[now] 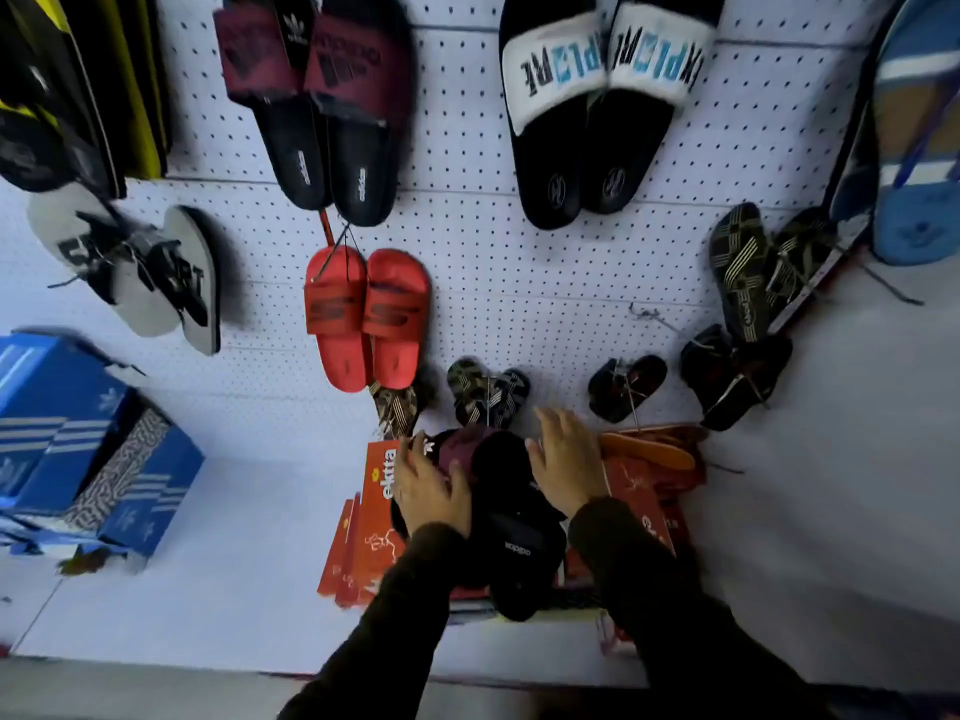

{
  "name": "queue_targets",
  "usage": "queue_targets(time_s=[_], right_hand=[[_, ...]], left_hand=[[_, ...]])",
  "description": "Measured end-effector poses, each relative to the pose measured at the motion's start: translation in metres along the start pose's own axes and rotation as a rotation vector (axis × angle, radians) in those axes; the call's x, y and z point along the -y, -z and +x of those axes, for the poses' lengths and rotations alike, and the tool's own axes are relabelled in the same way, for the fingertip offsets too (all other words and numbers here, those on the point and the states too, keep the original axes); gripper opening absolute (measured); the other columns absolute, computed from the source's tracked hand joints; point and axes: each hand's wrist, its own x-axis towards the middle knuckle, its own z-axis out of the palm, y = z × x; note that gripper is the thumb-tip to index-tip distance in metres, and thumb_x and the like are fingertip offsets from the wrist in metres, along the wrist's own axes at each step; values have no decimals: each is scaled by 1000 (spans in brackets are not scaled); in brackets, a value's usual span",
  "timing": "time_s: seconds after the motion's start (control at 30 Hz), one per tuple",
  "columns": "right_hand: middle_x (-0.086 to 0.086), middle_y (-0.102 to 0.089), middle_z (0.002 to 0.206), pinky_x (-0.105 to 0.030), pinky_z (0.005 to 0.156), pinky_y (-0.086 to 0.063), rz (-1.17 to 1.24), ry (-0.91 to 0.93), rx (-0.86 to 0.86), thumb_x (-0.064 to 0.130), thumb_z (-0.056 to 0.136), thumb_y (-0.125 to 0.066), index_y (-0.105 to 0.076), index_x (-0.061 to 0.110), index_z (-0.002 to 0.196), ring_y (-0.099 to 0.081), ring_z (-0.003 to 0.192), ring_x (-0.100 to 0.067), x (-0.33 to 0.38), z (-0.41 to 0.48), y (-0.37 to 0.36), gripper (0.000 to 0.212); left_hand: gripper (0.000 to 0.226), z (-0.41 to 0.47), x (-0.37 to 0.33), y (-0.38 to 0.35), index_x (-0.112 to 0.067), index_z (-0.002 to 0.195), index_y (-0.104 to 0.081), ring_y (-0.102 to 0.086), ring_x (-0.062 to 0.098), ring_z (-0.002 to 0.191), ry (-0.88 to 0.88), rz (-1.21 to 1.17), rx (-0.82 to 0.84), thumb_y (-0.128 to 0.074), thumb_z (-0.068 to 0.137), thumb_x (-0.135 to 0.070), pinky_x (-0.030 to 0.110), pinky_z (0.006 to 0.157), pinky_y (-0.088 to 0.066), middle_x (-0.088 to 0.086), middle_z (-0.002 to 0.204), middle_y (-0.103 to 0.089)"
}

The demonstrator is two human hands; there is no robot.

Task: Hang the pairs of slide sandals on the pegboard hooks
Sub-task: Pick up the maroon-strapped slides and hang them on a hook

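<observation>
A pair of black slides with maroon straps (501,517) lies on red boxes (371,517) on the shelf below the white pegboard (519,283). My left hand (431,488) grips the left side of this pair near the strap. My right hand (563,462) rests on the right side of the pair with its fingers spread. Above, pairs hang on the board: red slides (366,317), black and maroon slides (322,111), black slides with white straps (592,106). A bare metal hook (654,317) sticks out at the right.
Small dark sandals (626,387) and patterned ones (488,392) hang low on the board. Grey flip-flops (140,272) hang at the left. Blue shoe boxes (78,433) stand on the shelf at the left. An orange sole (649,449) lies beside my right hand.
</observation>
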Motion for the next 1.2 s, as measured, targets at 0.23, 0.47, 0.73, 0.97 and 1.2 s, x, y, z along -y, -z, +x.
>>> queue_targets(time_s=[0.23,0.47,0.73,0.97,1.2], right_hand=[[-21,-48,147,-45,109,-40,93,-190,490,30,103,-43,-30,10,154,-47,136,-39,-24,8,-30,56],[-20,-62,133,-35,98,-47,366,-342,516,22,94,-64,-54,2,135,-59,124,-36,-34,7,-38,47],[-13,-72,123,-35,103,-51,486,-376,501,14,83,-76,-68,5,126,-67,116,-30,-39,-12,-42,45],[-15,-77,109,-46,99,-55,725,-380,334,9,74,-83,-75,4,107,-72,102,-29,-25,-27,-27,34],[-4,-77,99,-23,76,-59,879,-329,112,12,71,-87,-74,6,113,-72,85,-15,28,-8,22,45]], left_hand=[[68,-48,44,-45,1,139,-37,-46,43,128,1079,-623,-94,-55,76,-16,46,108,-40,29,140,-45],[57,-50,53,-67,5,130,-51,-56,40,123,1087,-659,160,-70,80,-17,46,109,-42,26,134,-57],[43,-42,56,-59,10,135,-44,-52,43,126,1004,-537,126,-48,94,-6,43,110,-41,29,136,-53],[36,-23,56,-9,7,127,-45,-58,43,116,741,-418,-5,-43,92,-2,46,101,-44,30,126,-59],[35,24,18,59,-10,129,-49,-63,34,105,325,-431,-120,-47,95,-15,33,90,-45,17,125,-64]])
